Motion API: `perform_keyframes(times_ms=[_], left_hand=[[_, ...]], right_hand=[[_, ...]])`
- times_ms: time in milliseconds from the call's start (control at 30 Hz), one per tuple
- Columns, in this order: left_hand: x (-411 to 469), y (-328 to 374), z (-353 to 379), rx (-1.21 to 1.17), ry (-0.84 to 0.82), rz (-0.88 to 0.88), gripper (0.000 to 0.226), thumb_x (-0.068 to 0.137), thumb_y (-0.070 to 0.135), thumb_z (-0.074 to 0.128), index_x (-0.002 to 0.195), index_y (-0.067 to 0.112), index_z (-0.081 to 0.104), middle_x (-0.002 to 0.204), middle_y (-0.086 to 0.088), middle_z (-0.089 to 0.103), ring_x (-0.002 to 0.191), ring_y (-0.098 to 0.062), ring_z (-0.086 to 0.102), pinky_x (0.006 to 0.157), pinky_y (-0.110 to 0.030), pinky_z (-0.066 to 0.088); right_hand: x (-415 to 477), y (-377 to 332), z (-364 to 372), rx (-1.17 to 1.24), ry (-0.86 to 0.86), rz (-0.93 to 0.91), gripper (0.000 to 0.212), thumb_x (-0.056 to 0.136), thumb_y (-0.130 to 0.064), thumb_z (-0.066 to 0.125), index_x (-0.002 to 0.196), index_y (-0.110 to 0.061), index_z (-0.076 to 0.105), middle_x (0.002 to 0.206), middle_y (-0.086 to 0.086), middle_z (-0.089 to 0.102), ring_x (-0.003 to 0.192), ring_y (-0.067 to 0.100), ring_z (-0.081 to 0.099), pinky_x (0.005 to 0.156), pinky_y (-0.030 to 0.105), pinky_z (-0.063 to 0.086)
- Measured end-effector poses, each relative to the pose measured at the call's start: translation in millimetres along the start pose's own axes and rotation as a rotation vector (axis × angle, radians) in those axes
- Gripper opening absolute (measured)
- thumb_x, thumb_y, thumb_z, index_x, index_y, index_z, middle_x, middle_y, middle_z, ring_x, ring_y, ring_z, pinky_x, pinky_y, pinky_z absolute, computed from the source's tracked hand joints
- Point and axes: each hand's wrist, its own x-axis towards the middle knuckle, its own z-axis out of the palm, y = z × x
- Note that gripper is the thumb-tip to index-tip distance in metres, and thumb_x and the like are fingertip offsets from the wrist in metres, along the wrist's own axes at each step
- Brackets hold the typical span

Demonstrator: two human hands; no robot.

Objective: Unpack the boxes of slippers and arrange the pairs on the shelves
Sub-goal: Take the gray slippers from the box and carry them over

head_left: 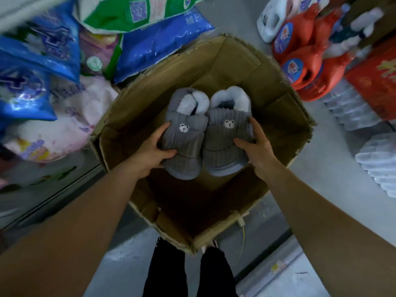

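head view: an open cardboard box [246,67] stands on a grey floor [321,168], its flaps spread and its edges torn. two grey ribbed slippers are held side by side inside the box's opening, toes toward the person, each with a small bear face on top and pale fleece lining at the heel. the left hand [157,144] grips the left slipper [184,133] at its outer edge, thumb across the top and fingers curled round the side. the right hand [255,144] grips the right slipper [227,133] the same way on its outer edge. the two slippers touch along their inner sides. blue bags [158,43] lie piled beyond the box on the left, and red jugs [304,67] stand on the right beside a white jug [272,20]. black trouser legs [165,271] show below the box.
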Motion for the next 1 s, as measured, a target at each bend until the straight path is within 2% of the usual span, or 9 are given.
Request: perform_keyframes(times_ms=[133,300,400,533,633,700,767,867,1000], left_hand=[[-55.4,13.2,6.0,-0.019,0.035,0.057,0.082,0.086,0.005,0.068,0.14,0.055,0.032,0.132,0.014,0.035,0.122,-0.016,0.041,0.084,-0.041,0.052],[-141.3,29.4,9.2,-0.055,0.078,0.199,0.079,0.086,0.001,0.067,0.142,0.046,0.033,0.139,0.01,0.035,0.126,-0.019,0.039,0.083,-0.043,0.054],[-194.2,33.9,2.2,-0.109,0.089,0.299,0.078,0.085,-0.002,0.066,0.138,0.046,0.038,0.143,0.006,0.037,0.128,-0.022,0.043,0.089,-0.051,0.053],[-263.7,38.6,-8.3,-0.15,0.213,0.418,0.074,0.086,-0.008,0.062,0.14,0.034,0.037,0.118,0.003,0.049,0.104,-0.011,0.055,0.068,-0.024,0.058],[-309.7,28.9,-21.7,-0.099,0.322,0.499,0.075,0.083,-0.004,0.067,0.135,0.042,0.039,0.122,-0.006,0.049,0.11,-0.022,0.055,0.069,-0.029,0.058],[-341.9,19.4,-28.6,-0.104,0.403,0.537,0.074,0.084,-0.003,0.067,0.137,0.041,0.038,0.122,-0.003,0.048,0.108,-0.018,0.055,0.07,-0.032,0.059],[-370.8,9.2,-34.1,-0.164,0.463,0.568,0.074,0.085,-0.005,0.064,0.141,0.035,0.035,0.116,0.002,0.05,0.101,-0.011,0.056,0.064,-0.026,0.058],[-417.9,-8.7,-45.0,-0.26,0.558,0.572,0.072,0.088,-0.003,0.062,0.14,0.038,0.035,0.113,-0.004,0.052,0.097,-0.015,0.059,0.058,-0.021,0.055],[-479.8,-40.3,-69.0,-0.275,0.703,0.622,0.074,0.086,0.003,0.067,0.142,0.039,0.034,0.117,-0.004,0.054,0.102,-0.018,0.062,0.066,-0.021,0.056]], right_hand=[[-39.7,-25.8,-18.0,-0.003,-0.074,-0.104,0.073,0.088,-0.011,0.071,0.144,-0.044,0.038,0.135,-0.01,0.044,0.122,0.015,0.046,0.09,0.028,0.051],[-95.2,-70.1,-39.0,-0.102,-0.228,-0.257,0.073,0.086,-0.017,0.074,0.141,-0.047,0.038,0.139,-0.014,0.044,0.129,0.011,0.045,0.107,0.038,0.045],[-124.7,-102.7,-45.6,-0.183,-0.338,-0.355,0.075,0.086,-0.014,0.074,0.144,-0.046,0.038,0.143,-0.014,0.047,0.131,0.007,0.046,0.109,0.037,0.044],[-160.7,-147.0,-39.4,-0.234,-0.439,-0.483,0.075,0.087,-0.005,0.071,0.148,-0.033,0.038,0.131,-0.023,0.05,0.12,-0.007,0.05,0.105,0.024,0.044],[-186.4,-171.4,-21.9,-0.263,-0.525,-0.556,0.072,0.086,-0.01,0.074,0.145,-0.038,0.042,0.138,-0.016,0.05,0.123,0.0,0.051,0.106,0.031,0.045],[-204.8,-182.8,-4.0,-0.269,-0.589,-0.604,0.071,0.086,-0.012,0.075,0.142,-0.043,0.044,0.14,-0.011,0.051,0.123,0.005,0.053,0.105,0.035,0.047],[-225.6,-192.1,18.5,-0.276,-0.662,-0.654,0.071,0.085,-0.011,0.074,0.14,-0.046,0.045,0.142,-0.006,0.052,0.125,0.011,0.055,0.104,0.038,0.049],[-260.8,-202.5,57.9,-0.312,-0.731,-0.728,0.068,0.088,-0.009,0.072,0.142,-0.041,0.045,0.142,-0.003,0.051,0.124,0.015,0.055,0.098,0.03,0.052],[-312.9,-211.7,118.0,-0.359,-0.861,-0.79,0.065,0.091,-0.011,0.069,0.142,-0.043,0.044,0.139,0.003,0.053,0.12,0.02,0.057,0.088,0.029,0.055]])
